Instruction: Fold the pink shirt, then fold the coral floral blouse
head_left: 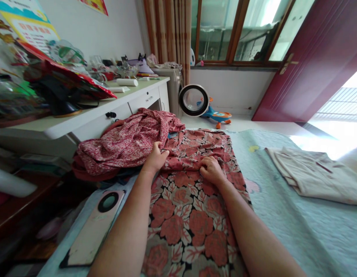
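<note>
A garment-like floral cloth [192,207] with red roses on black and beige lies spread lengthwise in front of me, a crease running across its upper part. At its left edge, my left hand [156,157] is closed on the fabric, thumb raised and the other fingers mostly hidden. My right hand [212,169] lies on the upper right part of the same cloth, fingers curled into the fold. Just beyond my left hand is a heap of crumpled clothes, topped by a red-and-white patterned garment [123,142].
A phone [94,227] lies left of my forearm on the pale blue bedcover [282,231]. Folded beige clothing [319,173] rests at the right. A cluttered white desk [144,90] runs along the left, with a washing machine [192,100] and a blue ride-on toy [217,114] beyond.
</note>
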The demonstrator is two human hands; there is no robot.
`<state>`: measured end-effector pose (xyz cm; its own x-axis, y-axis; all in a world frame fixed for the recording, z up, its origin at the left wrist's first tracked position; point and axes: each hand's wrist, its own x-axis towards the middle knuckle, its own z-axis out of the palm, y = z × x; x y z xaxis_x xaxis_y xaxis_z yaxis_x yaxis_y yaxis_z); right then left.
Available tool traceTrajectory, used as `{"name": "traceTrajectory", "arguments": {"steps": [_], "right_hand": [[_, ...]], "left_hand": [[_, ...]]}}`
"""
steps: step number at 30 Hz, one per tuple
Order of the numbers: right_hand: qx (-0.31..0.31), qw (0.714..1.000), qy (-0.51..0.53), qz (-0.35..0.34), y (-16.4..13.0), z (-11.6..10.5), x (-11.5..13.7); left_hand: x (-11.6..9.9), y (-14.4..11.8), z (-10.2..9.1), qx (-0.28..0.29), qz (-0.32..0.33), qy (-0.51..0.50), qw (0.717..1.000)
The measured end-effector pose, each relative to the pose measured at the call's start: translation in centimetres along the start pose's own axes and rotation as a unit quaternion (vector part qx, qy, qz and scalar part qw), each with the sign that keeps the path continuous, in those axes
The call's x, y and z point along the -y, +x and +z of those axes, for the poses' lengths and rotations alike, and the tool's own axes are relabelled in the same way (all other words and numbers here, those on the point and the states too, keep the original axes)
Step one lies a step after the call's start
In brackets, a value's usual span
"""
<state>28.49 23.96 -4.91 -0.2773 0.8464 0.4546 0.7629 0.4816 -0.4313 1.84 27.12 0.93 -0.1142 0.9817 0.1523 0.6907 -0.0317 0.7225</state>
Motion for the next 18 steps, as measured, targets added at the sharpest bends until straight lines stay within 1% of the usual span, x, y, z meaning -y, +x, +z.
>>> {"name": "traceTrajectory", "arguments": {"steps": [2, 4, 7, 8, 10, 13, 15, 16, 18], "right_hand": [[0.005, 1.000, -0.014, -0.002, 0.0, -0.1, 0.2], [0.008, 1.000, -0.021, -0.008, 0.0, -0.1, 0.3], [0.015, 0.999, -0.027, -0.010, 0.1, -0.1, 0.4], [0.018, 0.999, -0.028, -0.006, 0.1, 0.0, 0.4], [0.025, 0.999, -0.027, 0.004, 0.0, 0.0, 0.3], [0.038, 0.999, -0.020, 0.016, 0.0, 0.0, 0.3], [0.044, 0.999, -0.014, 0.021, -0.1, 0.0, 0.3], [0.045, 0.999, -0.013, 0.022, -0.1, -0.1, 0.3], [0.048, 0.998, -0.014, 0.025, -0.1, -0.1, 0.4]], "left_hand": [[0.4, 0.1, -0.2, 0.047, -0.005, 0.029, 0.998], [0.6, 0.1, -0.6, 0.069, 0.003, 0.100, 0.993], [0.3, -0.2, -1.4, 0.068, 0.010, 0.232, 0.970], [0.0, -0.4, -1.5, 0.065, 0.014, 0.258, 0.964], [-0.4, -0.4, -1.3, 0.047, 0.040, 0.265, 0.962], [-0.5, -0.2, 0.1, 0.009, 0.109, 0.217, 0.970], [-0.1, -0.1, 1.5, -0.004, 0.151, 0.205, 0.967], [0.2, -0.1, 2.3, -0.008, 0.164, 0.213, 0.963], [0.9, -0.3, 3.5, -0.015, 0.165, 0.242, 0.956]]}}
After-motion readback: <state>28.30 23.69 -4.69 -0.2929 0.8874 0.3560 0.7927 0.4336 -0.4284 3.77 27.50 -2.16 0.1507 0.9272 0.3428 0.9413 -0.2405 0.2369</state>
